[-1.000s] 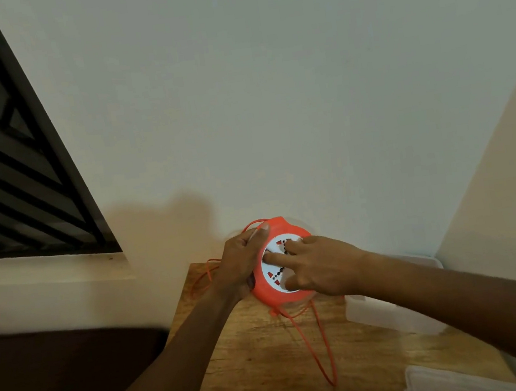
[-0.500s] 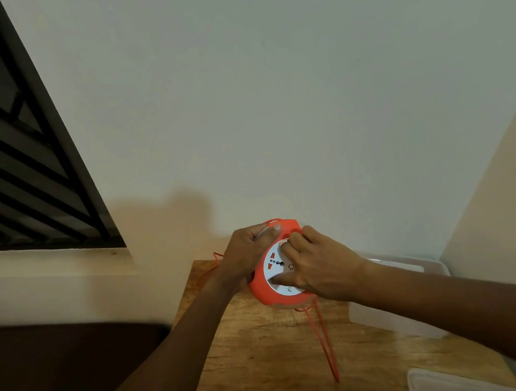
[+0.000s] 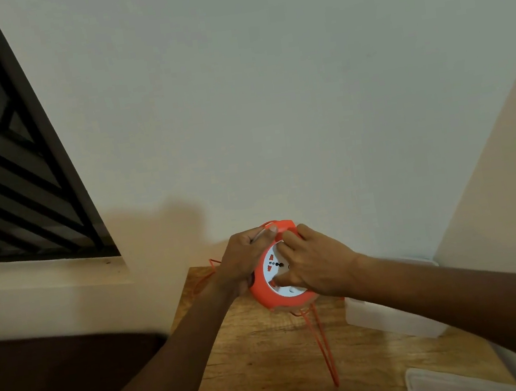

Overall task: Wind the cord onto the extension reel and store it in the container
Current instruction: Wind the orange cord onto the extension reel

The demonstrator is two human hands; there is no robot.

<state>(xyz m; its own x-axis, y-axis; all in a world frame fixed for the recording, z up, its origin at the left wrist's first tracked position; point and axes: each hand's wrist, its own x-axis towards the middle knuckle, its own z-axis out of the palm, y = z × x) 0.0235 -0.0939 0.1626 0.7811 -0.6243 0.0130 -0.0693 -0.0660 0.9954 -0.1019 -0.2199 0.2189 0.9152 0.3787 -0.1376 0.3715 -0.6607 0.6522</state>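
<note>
The reel [image 3: 273, 286], orange with a white socket face, is held up on edge just above the far end of the wooden worktop [image 3: 266, 368], close to the wall [image 3: 269, 95]. The left hand [image 3: 245, 259] has a closed grip round the reel's left rim, thumb lying over its top edge. The right hand [image 3: 316, 264] lies on the white face from the right, its fingers bent and pressing on the disc; whether they grip a knob there cannot be told. The orange cord [image 3: 321, 341] hangs from under the reel and runs in a loop along the worktop toward the person; another stretch shows left of the reel. The clear container [image 3: 394, 318] stands on the worktop right of the reel, partly behind the right forearm. A clear lid [image 3: 439, 384] lies nearer, right of the cord.
</note>
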